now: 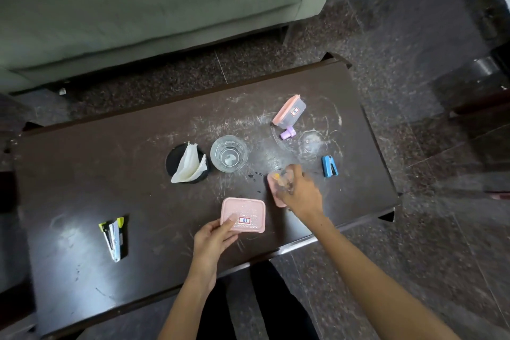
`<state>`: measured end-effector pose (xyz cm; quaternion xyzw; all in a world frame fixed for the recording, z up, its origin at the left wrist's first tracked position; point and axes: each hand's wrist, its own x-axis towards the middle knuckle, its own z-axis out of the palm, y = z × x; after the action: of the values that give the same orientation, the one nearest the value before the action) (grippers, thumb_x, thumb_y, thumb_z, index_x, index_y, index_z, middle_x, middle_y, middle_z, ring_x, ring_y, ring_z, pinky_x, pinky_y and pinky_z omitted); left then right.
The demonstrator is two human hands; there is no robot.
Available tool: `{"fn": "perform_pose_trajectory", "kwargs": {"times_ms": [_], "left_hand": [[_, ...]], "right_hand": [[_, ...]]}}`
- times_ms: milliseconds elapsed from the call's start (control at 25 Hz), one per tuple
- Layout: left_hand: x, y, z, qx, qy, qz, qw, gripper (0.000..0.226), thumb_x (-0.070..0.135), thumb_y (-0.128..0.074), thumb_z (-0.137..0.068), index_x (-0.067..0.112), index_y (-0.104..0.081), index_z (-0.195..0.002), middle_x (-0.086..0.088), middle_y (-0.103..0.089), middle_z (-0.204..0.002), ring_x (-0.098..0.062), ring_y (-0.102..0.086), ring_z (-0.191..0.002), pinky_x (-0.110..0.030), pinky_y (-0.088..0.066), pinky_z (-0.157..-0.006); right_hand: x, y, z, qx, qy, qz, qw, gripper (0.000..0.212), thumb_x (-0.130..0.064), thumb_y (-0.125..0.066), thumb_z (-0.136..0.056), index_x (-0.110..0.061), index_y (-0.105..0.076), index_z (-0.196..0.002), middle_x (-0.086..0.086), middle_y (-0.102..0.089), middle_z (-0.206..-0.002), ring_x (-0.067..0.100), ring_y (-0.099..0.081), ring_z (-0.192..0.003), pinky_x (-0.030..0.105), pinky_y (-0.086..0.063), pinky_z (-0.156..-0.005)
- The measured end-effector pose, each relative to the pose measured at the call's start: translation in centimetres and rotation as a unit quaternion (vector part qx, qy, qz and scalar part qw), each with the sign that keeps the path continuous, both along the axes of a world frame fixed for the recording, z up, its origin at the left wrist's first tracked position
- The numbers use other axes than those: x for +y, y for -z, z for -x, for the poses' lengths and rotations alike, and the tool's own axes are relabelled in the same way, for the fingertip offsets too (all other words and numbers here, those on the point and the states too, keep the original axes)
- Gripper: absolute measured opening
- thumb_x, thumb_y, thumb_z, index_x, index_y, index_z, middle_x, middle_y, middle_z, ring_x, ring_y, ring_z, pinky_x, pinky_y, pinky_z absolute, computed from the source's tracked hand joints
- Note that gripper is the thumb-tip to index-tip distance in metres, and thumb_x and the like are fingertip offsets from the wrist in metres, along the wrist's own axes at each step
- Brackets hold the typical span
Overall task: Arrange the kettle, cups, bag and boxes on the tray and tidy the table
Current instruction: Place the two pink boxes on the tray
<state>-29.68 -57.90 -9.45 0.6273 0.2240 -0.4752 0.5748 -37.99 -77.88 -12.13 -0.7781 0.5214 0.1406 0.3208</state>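
My left hand (214,237) grips the near left corner of a pink lidded box (244,214) lying flat on the dark table (82,174). My right hand (299,193) is closed over a second pink box (271,185), which it mostly hides and which looks blurred. A clear glass cup (229,154) stands upright mid-table. Left of it a black cup (176,159) holds a white bag or cloth (189,164). A clear kettle-like container with a pink lid and a purple spout (289,113) lies at the back right. No tray is in view.
A yellow and silver stapler (114,234) lies at the front left. A small blue stapler (329,165) sits right of my right hand. Small dark drops dot the table near the glass. A grey sofa (138,8) stands beyond the table.
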Motion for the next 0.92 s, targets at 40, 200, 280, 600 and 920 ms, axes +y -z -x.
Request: {"fn": "perform_pose_trajectory", "kwargs": {"times_ms": [40,200,280,600,920], "left_hand": [[1.0,-0.2,-0.2,-0.003,-0.012,-0.002,1.000,0.029,0.016,-0.068,-0.086,-0.006,-0.061,-0.104,-0.020,-0.074,-0.094,-0.018,-0.073,-0.082,-0.019,-0.059,-0.071],[6.2,-1.7,-1.8,-0.017,-0.077,-0.017,0.997,0.026,0.018,-0.067,-0.087,-0.004,-0.063,-0.100,-0.012,-0.076,-0.085,-0.017,-0.073,-0.082,-0.022,-0.058,-0.074],[9.5,-2.3,-3.0,-0.022,-0.122,-0.015,0.992,0.026,0.018,-0.066,-0.088,-0.005,-0.062,-0.099,-0.012,-0.076,-0.087,-0.020,-0.072,-0.084,-0.025,-0.059,-0.074],[28.8,-6.1,-10.9,-0.097,-0.229,0.005,0.969,0.012,0.015,-0.065,-0.088,0.008,-0.064,-0.078,-0.007,-0.075,-0.073,-0.014,-0.071,-0.071,-0.027,-0.060,-0.076],[52.9,-10.5,-21.0,-0.163,-0.311,-0.004,0.936,0.012,0.019,-0.069,-0.085,0.009,-0.065,-0.079,-0.008,-0.076,-0.080,-0.012,-0.071,-0.072,-0.021,-0.057,-0.069]], "right_hand": [[0.2,-0.9,-0.4,-0.048,0.057,-0.087,0.993,0.046,-0.030,-0.068,-0.078,-0.025,-0.052,-0.120,0.001,-0.060,-0.095,0.022,-0.062,-0.082,0.030,-0.049,-0.066],[3.7,-4.4,-2.3,-0.147,0.190,-0.421,0.875,0.019,-0.034,-0.059,-0.085,-0.032,-0.072,-0.099,-0.002,-0.068,-0.083,0.009,-0.066,-0.066,0.030,-0.056,-0.059],[6.2,-5.4,-3.4,-0.157,0.134,-0.503,0.840,0.025,-0.049,-0.051,-0.087,-0.037,-0.072,-0.090,0.002,-0.068,-0.083,0.012,-0.067,-0.067,0.035,-0.057,-0.062],[24.7,-9.5,-14.9,-0.185,0.006,-0.508,0.841,0.049,-0.034,-0.070,-0.072,-0.009,-0.061,-0.113,0.019,-0.073,-0.096,0.031,-0.072,-0.085,0.033,-0.056,-0.054],[49.0,-13.8,-28.4,-0.246,-0.063,-0.484,0.838,0.016,-0.029,-0.066,-0.078,-0.025,-0.069,-0.093,0.009,-0.074,-0.088,0.030,-0.073,-0.081,0.033,-0.057,-0.051]]}}
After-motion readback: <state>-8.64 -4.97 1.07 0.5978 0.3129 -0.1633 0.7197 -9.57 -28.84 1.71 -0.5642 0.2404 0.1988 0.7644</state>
